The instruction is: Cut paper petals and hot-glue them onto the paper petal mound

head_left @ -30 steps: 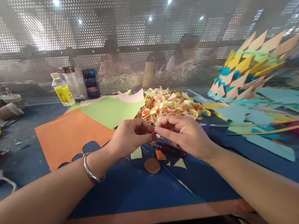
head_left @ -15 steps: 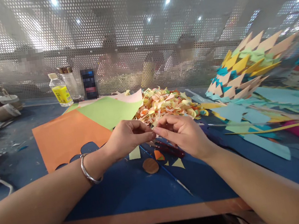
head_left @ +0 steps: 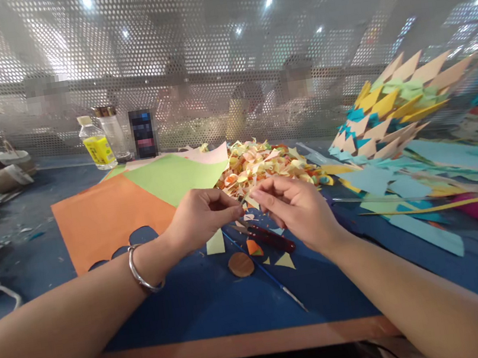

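Observation:
Over the middle of the table my left hand is closed in a pinch, with a tiny bit of something at its fingertips, too small to name. Just to its right, a small gap away, my right hand has thumb and index finger pressed together; whatever they hold, if anything, does not show. Below the hands lie dark-red-handled scissors, a blue brush-like stick, a round brown disc and an orange folded paper piece. A pale paper strip lies under my left hand.
Behind the hands rises a heap of paper scraps. Orange paper and green paper lie left. A spiky paper cone stands right, near blue paper strips. A bottle and phone stand at the back.
My hands have drawn slightly apart, the right one shifting right. The fingertips that met now have a gap, and more of the scissors shows between them.

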`<move>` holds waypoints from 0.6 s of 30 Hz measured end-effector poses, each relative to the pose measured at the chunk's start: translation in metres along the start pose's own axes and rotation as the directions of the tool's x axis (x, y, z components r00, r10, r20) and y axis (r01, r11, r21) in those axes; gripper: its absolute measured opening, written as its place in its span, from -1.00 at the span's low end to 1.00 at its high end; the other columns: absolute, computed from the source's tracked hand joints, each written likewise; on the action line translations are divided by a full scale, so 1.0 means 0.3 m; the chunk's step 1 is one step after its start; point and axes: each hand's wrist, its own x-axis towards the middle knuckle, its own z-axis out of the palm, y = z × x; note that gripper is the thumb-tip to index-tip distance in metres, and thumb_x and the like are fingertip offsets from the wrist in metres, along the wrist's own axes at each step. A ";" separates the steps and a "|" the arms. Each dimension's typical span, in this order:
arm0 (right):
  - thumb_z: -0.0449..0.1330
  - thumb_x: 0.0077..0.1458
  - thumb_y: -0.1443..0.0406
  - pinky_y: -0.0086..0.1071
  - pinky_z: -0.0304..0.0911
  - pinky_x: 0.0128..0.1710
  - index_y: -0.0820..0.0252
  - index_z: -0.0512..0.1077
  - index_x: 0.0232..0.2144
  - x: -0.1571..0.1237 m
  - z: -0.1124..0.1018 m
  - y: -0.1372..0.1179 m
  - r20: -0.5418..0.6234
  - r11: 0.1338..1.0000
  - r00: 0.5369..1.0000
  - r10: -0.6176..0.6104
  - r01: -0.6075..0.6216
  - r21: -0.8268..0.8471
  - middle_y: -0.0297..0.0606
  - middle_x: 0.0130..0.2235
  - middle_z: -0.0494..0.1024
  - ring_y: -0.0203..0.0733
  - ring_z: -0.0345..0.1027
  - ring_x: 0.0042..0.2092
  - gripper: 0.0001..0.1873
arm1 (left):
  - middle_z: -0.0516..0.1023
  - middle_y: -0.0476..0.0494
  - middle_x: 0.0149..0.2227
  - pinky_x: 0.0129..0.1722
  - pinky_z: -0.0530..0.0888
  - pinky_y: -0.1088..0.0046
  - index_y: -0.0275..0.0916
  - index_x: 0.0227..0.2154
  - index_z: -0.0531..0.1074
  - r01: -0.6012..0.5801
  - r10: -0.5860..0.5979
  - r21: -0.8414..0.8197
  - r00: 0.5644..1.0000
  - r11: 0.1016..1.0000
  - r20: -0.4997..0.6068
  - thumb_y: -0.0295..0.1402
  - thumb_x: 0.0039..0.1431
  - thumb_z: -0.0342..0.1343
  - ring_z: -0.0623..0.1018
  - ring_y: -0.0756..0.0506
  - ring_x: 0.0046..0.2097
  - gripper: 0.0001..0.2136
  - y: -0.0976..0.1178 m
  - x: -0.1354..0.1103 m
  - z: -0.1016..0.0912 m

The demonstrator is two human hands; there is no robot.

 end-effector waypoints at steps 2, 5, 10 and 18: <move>0.17 0.20 0.11 -0.49 0.02 -0.69 0.19 0.42 -0.41 -0.001 0.000 0.001 0.001 1.000 1.000 -0.001 0.001 0.008 -0.43 -0.54 0.36 -0.47 0.11 -0.66 -0.73 | 0.60 -0.14 -0.44 -0.32 0.47 0.45 -0.33 -0.46 0.52 -0.022 0.022 -0.007 1.000 1.000 -0.012 -0.30 -0.02 0.27 0.54 -0.02 -0.39 -0.83 0.003 -0.002 0.000; 0.17 0.19 0.10 -0.49 0.01 -0.69 0.19 0.43 -0.42 -0.001 0.002 -0.003 0.014 0.999 1.000 0.000 0.000 0.033 -0.43 -0.55 0.34 -0.47 0.10 -0.66 -0.72 | 0.58 -0.12 -0.45 -0.35 0.45 0.46 -0.33 -0.45 0.52 -0.043 0.042 -0.025 0.999 0.999 -0.022 -0.30 -0.02 0.27 0.52 0.00 -0.40 -0.83 0.008 -0.006 0.002; 0.22 0.15 0.13 -0.50 0.01 -0.68 0.19 0.47 -0.38 0.001 0.006 -0.014 0.063 0.999 0.998 -0.016 0.013 0.044 -0.43 -0.53 0.38 -0.48 0.10 -0.64 -0.77 | 0.60 -0.17 -0.42 -0.31 0.47 0.42 -0.35 -0.47 0.51 -0.048 0.048 -0.020 0.999 0.999 -0.006 -0.32 -0.02 0.26 0.54 -0.03 -0.38 -0.84 0.016 -0.010 0.007; 0.26 0.11 0.15 -0.49 -0.01 -0.69 0.18 0.51 -0.32 -0.005 0.007 -0.020 0.087 0.999 0.996 -0.002 -0.003 0.052 -0.42 -0.54 0.42 -0.46 0.09 -0.63 -0.79 | 0.57 -0.11 -0.46 -0.35 0.46 0.46 -0.32 -0.50 0.48 -0.053 0.054 -0.016 0.997 0.998 0.061 -0.34 -0.02 0.24 0.53 0.00 -0.41 -0.86 0.010 -0.013 0.011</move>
